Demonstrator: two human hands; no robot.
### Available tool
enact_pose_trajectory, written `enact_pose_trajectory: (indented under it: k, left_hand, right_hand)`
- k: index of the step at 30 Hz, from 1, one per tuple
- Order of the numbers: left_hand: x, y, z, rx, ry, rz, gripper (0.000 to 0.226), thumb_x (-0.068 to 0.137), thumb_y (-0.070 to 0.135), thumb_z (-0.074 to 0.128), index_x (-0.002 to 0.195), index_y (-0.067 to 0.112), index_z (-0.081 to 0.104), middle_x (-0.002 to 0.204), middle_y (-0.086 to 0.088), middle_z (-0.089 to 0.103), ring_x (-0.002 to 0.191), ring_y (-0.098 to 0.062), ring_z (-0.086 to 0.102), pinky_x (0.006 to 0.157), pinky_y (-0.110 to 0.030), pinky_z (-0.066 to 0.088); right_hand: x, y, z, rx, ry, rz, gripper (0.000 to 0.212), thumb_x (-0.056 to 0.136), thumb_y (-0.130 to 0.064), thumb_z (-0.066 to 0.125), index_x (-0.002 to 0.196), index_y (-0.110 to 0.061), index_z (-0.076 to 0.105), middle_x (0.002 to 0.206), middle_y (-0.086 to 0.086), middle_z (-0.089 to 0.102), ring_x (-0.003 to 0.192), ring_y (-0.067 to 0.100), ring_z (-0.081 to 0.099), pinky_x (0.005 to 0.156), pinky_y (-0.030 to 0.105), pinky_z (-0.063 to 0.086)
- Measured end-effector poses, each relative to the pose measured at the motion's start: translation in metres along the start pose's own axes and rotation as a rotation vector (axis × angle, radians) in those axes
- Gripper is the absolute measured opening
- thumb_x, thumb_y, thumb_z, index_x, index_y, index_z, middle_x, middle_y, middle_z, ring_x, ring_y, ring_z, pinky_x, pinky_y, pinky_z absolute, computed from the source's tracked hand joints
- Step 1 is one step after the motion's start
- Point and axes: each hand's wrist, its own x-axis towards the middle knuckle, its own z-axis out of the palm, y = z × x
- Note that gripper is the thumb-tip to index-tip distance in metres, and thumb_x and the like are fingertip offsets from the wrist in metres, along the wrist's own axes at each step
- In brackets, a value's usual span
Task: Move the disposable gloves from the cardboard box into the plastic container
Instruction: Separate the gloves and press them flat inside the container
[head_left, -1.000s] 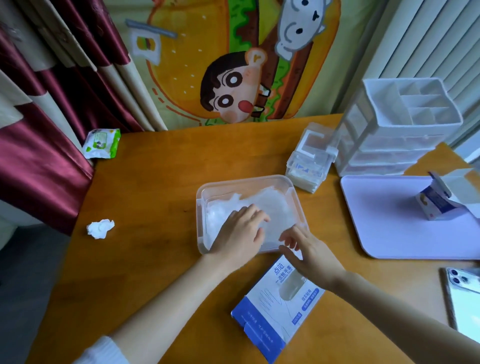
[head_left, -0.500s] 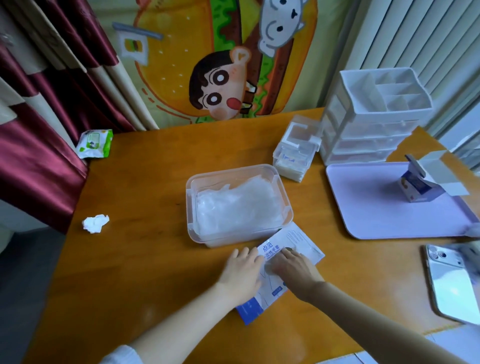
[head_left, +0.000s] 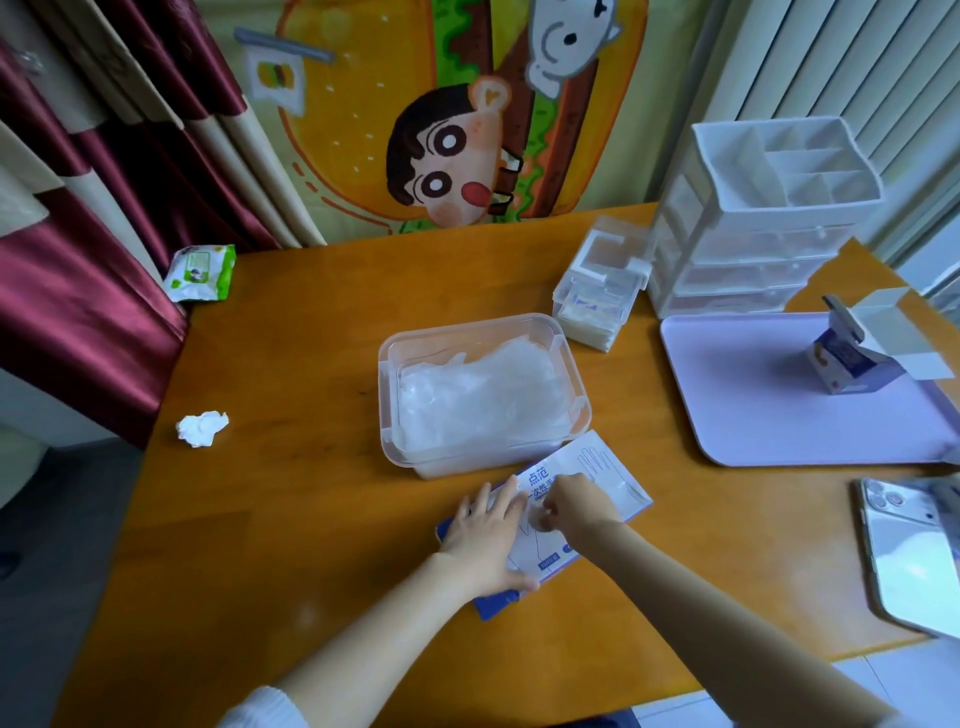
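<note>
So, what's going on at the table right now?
A person is working on the blue and white cardboard box, which lies flat on the wooden table just in front of the plastic container. The left hand rests flat on the box. The right hand curls its fingers down onto the box's top face; whether it has a glove is unclear. The container already holds a heap of clear disposable gloves.

Left hand flat, right hand curled, both on cardboard box
</note>
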Motion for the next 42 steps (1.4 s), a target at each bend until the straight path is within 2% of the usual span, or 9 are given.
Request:
enact_pose_trajectory:
  k: [12,19,24,31,33,35,38,40,42]
  left_hand:
    - [0.002,-0.001,0.000,-0.001,0.005,0.006,0.104,0.082,0.059,0.061,0.153,0.018,-0.001,0.160,-0.004,-0.012,0.147,-0.034,-0.007,0.117,-0.050,0.007]
    - [0.004,-0.002,-0.008,0.027,-0.003,0.036,0.105,0.078,0.056,0.069,0.153,0.021,0.004,0.161,-0.001,-0.011,0.147,-0.033,-0.005,0.118,-0.052,0.005]
    - [0.009,-0.004,-0.010,0.031,-0.012,0.029,0.104,0.078,0.055,0.069,0.153,0.023,0.004,0.161,0.001,-0.010,0.147,-0.031,-0.005,0.117,-0.051,0.006]
    - [0.010,-0.005,-0.012,0.040,-0.019,0.036,0.101,0.080,0.054,0.068,0.152,0.024,0.004,0.161,0.000,-0.011,0.147,-0.032,-0.006,0.117,-0.051,0.005]
    - [0.010,-0.004,-0.012,0.046,-0.022,0.038,0.101,0.080,0.054,0.068,0.152,0.023,0.004,0.161,0.000,-0.011,0.147,-0.031,-0.005,0.117,-0.051,0.006]
    - [0.009,-0.004,-0.013,0.056,-0.018,0.043,0.102,0.079,0.054,0.068,0.152,0.022,0.006,0.161,0.000,-0.009,0.147,-0.031,-0.003,0.117,-0.050,0.009]
    - [0.008,-0.004,-0.013,0.057,-0.015,0.047,0.102,0.078,0.054,0.069,0.152,0.021,0.007,0.161,0.000,-0.009,0.147,-0.031,-0.001,0.117,-0.049,0.010]
    - [0.008,-0.003,-0.013,0.056,-0.013,0.046,0.102,0.078,0.054,0.069,0.152,0.021,0.007,0.161,0.000,-0.009,0.147,-0.031,-0.002,0.117,-0.049,0.010]
    - [0.009,-0.004,-0.013,0.058,-0.016,0.047,0.103,0.078,0.055,0.069,0.152,0.022,0.006,0.160,0.001,-0.009,0.147,-0.031,-0.003,0.117,-0.049,0.009]
  right_hand:
    - [-0.004,-0.002,-0.003,-0.196,0.072,-0.053,0.023,0.079,-0.021,0.049,0.060,-0.016,0.037,0.058,-0.003,0.043,0.053,0.015,0.043,0.046,0.021,0.027]
    - [-0.014,0.027,-0.009,-0.147,0.151,-0.229,0.022,0.092,-0.017,0.047,0.072,-0.013,0.055,0.073,0.000,0.050,0.066,0.020,0.048,0.045,0.022,0.026]
    - [-0.019,0.055,-0.020,0.142,0.348,-0.289,0.012,0.096,-0.020,0.051,0.094,-0.013,0.060,0.100,0.000,0.058,0.080,0.016,0.058,0.068,0.032,0.051]
    - [-0.024,0.055,-0.013,-0.132,0.385,-0.506,0.048,0.088,-0.043,0.060,0.129,-0.021,0.048,0.127,-0.006,0.047,0.117,0.014,0.045,0.095,0.023,0.037]
    - [-0.022,0.049,-0.013,-0.299,0.370,-0.586,0.047,0.078,-0.041,0.073,0.118,-0.020,0.060,0.115,-0.001,0.058,0.106,0.020,0.054,0.090,0.028,0.043]
    - [-0.018,0.043,-0.011,-0.477,0.361,-0.608,0.038,0.052,-0.042,0.089,0.080,-0.024,0.070,0.077,-0.006,0.063,0.073,0.015,0.060,0.064,0.024,0.048]
    - [-0.012,0.035,-0.007,-0.594,0.364,-0.577,0.039,0.036,-0.034,0.094,0.052,-0.025,0.060,0.049,-0.009,0.053,0.049,0.010,0.051,0.048,0.020,0.040]
    - [-0.017,0.029,-0.012,-0.549,0.333,-0.571,0.026,0.057,-0.019,0.087,0.066,-0.019,0.062,0.064,-0.005,0.062,0.062,0.015,0.058,0.057,0.024,0.042]
    - [-0.015,0.034,-0.021,-0.507,0.332,-0.473,0.006,0.088,-0.012,0.057,0.086,-0.017,0.055,0.087,0.001,0.064,0.078,0.019,0.056,0.069,0.026,0.039]
